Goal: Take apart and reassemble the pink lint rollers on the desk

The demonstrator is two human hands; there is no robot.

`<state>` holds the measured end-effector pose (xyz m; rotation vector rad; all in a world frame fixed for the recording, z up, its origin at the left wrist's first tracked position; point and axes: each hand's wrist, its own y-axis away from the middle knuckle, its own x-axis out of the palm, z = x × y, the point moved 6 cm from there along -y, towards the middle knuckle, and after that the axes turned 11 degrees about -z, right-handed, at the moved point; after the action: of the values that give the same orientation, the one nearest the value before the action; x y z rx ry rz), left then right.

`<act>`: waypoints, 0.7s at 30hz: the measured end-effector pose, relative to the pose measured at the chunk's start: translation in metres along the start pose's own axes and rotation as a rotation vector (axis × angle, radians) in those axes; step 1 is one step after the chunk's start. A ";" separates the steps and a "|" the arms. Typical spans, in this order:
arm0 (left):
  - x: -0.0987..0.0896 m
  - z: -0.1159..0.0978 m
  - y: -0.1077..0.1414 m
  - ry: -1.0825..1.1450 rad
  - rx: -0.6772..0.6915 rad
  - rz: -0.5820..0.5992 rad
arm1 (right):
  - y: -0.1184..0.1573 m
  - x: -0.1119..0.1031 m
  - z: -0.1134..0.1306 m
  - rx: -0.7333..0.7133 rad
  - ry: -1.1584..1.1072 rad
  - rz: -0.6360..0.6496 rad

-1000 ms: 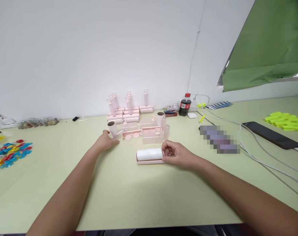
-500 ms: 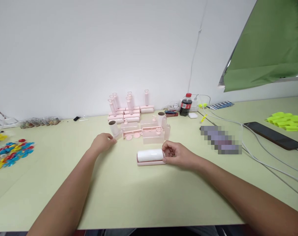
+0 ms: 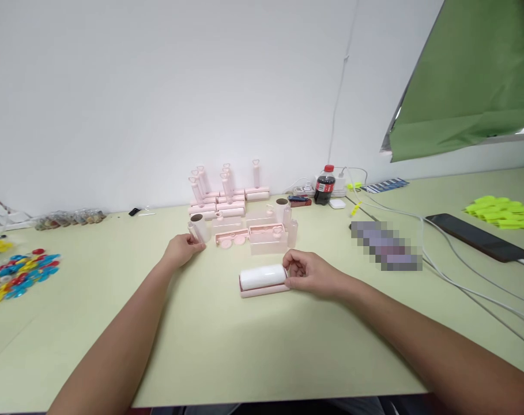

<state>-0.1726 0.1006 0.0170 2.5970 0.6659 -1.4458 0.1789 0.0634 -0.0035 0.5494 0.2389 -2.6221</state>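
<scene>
On the near middle of the table lies a lint roller (image 3: 262, 277), its white roll resting in a pink holder. My right hand (image 3: 307, 272) has thumb and curled fingers around its right end. My left hand (image 3: 185, 251) is closed on the lower part of a translucent pink handle (image 3: 193, 231), which stands nearly upright in front of a white roll with a brown core (image 3: 202, 226). To the right lie a pink tray with round end pieces (image 3: 232, 238) and a clear pink cover (image 3: 268, 244) in front of another pink tray. A second upright roll (image 3: 283, 208) stands behind them.
Several pink lint rollers with heart-topped handles (image 3: 227, 187) stand by the wall. A cola bottle (image 3: 324, 185), a phone (image 3: 479, 237) and white cables lie to the right, with neon yellow pieces (image 3: 501, 212) beyond. Colourful small pieces (image 3: 26, 271) spread at the left.
The handle in my left hand has swung from leaning right to nearly upright, further left. My right hand stays at the lint roller, which now sits slightly turned.
</scene>
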 end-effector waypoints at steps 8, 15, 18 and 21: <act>0.010 -0.004 -0.021 -0.101 0.053 -0.048 | -0.002 0.000 -0.006 0.018 -0.009 0.011; -0.003 -0.013 -0.003 -0.259 0.000 -0.049 | -0.001 0.000 -0.001 0.031 0.006 -0.003; -0.001 -0.035 0.015 -0.256 0.106 -0.034 | -0.001 -0.009 0.006 0.024 0.045 -0.073; 0.009 -0.054 0.027 -0.259 0.189 -0.070 | -0.004 -0.042 0.007 0.025 0.050 -0.386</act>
<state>-0.1148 0.0947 0.0358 2.4713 0.6194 -1.9109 0.2092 0.0812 0.0211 0.6312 0.3597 -2.9882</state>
